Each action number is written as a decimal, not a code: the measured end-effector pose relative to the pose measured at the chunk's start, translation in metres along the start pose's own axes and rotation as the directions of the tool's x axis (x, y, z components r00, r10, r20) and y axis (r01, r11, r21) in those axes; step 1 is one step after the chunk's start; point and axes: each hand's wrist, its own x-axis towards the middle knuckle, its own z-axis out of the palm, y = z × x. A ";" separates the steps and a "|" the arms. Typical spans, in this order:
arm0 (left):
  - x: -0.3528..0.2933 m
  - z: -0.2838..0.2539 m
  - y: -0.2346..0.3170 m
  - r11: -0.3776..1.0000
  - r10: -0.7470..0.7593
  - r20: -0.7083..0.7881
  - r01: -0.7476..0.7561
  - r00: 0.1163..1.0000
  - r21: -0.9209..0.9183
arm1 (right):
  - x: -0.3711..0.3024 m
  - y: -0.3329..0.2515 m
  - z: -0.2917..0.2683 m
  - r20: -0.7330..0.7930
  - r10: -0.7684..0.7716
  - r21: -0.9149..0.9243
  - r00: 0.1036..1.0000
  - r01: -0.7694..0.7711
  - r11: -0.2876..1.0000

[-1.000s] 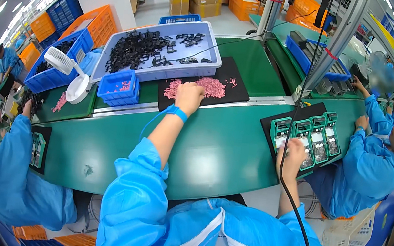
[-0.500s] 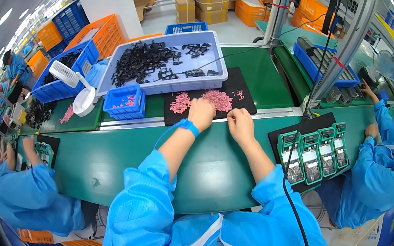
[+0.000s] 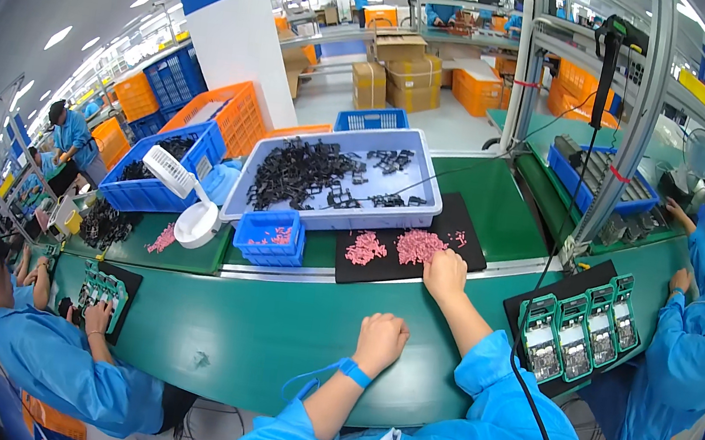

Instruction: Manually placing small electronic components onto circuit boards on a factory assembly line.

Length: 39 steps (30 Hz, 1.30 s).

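My left hand [image 3: 380, 339] rests on the green conveyor belt [image 3: 268, 333] with its fingers curled into a fist; nothing shows in it. A blue wrist strap [image 3: 354, 371] circles that wrist. My right hand [image 3: 444, 275] reaches onto the near edge of a black mat [image 3: 466, 225], fingertips at a pile of small pink pieces [image 3: 417, 246]. A second pink pile [image 3: 365, 248] lies to its left on the same mat. Whether the right fingers grip any pieces is hidden.
Behind the mat stand a grey tray of black plastic parts [image 3: 335, 178] and a small blue bin [image 3: 271, 236]. A black tray of green fixtures [image 3: 581, 327] lies right, a black cable [image 3: 531, 378] beside it. Co-workers sit left [image 3: 46, 350] and right [image 3: 689, 349]. A white fan [image 3: 184, 195] stands left.
My left hand drew back from the pink pieces on the mat to the belt. My right hand left the green fixtures and moved onto the pink pile.
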 end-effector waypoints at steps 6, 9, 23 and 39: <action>0.001 0.007 -0.002 0.996 0.001 -0.052 -0.006 0.999 -0.084 | 0.008 0.013 0.011 0.035 -0.121 -0.053 0.992 0.123 0.991; 0.004 0.009 -0.004 0.997 0.026 -0.029 -0.028 0.999 -0.077 | 0.009 0.015 0.010 0.100 -0.164 -0.133 0.981 0.177 0.975; 0.002 0.008 -0.003 0.998 0.033 -0.006 -0.033 0.999 -0.045 | -0.080 0.018 -0.032 0.241 -0.197 0.061 0.950 0.187 0.980; 0.004 0.011 0.003 0.992 0.070 0.038 -0.066 0.997 -0.107 | -0.086 0.028 -0.039 0.228 -0.245 0.148 0.942 0.215 0.965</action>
